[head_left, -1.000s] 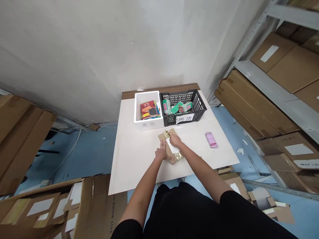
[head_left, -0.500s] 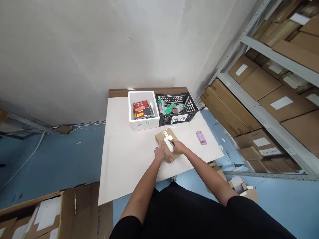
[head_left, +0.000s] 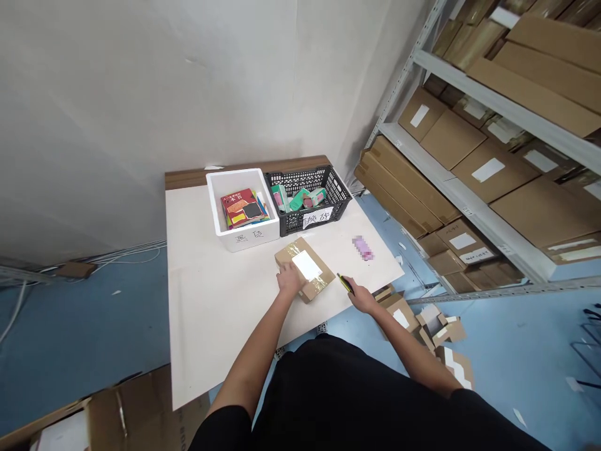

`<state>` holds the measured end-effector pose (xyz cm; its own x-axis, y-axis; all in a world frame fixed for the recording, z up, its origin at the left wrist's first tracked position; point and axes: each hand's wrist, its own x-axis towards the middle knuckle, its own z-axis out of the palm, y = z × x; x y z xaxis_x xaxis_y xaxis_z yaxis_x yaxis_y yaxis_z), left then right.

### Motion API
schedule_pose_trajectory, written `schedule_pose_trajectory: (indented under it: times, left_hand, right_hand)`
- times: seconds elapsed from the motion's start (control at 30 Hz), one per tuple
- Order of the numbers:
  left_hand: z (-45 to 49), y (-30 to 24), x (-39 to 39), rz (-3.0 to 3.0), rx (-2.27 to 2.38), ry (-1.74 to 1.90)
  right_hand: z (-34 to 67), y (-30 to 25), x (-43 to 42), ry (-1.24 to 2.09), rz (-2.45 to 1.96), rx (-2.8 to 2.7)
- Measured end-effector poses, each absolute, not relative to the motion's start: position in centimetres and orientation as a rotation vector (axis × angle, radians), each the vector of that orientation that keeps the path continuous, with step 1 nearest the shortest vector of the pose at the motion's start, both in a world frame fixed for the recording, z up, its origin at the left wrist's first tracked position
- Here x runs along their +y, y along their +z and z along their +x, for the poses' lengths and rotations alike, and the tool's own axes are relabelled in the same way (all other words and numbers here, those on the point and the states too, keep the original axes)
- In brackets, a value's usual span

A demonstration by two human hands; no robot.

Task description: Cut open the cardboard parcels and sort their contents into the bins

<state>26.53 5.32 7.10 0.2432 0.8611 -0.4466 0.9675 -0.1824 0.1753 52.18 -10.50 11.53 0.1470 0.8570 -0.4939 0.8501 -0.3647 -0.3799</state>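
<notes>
A small taped cardboard parcel (head_left: 310, 274) with a white label lies on the white table (head_left: 220, 313). My left hand (head_left: 288, 280) rests on the parcel's near left corner, fingers flat. Just right of the parcel, near the table's front edge, my right hand (head_left: 360, 294) is closed on a yellow-and-black cutter (head_left: 345, 283). The cutter is off the parcel.
At the back of the table stand a white foam box (head_left: 244, 237) with books and a black crate (head_left: 339, 199) with small green boxes. A pink item (head_left: 363, 248) lies to the right. Shelves of cartons (head_left: 474, 163) fill the right side; cardboard scraps (head_left: 436, 326) litter the blue floor.
My right hand drew the cutter back along the parcel and off it toward the table's front right edge. The left hand stayed on the parcel. The view swung to the right.
</notes>
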Motion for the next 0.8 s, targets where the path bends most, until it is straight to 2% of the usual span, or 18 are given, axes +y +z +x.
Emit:
schedule_pose_trajectory:
  times: [0.1,0.23,0.5,0.67,0.8]
  left_hand:
    - [26.6,7.6,6.9,2.237,1.568,-0.258]
    - [26.7,7.3,7.5,2.273,1.415,-0.354]
    - [26.4,6.7,2.3,2.079,1.8,-0.554]
    - [26.1,7.3,-0.9,1.972,1.881,-0.643]
    - [26.4,7.5,-1.6,2.042,1.804,-0.495]
  right_hand:
    - [51.8,9.4,-9.7,0.889,-2.387,-1.482]
    - [48.9,6.6,-6.5,0.943,-2.388,-1.351]
    - [47.0,5.5,3.4,0.928,-2.451,-1.442]
    - [47.0,5.6,7.7,1.041,-2.211,-1.551]
    - [48.1,5.1,6.4,1.249,-1.971,-1.172]
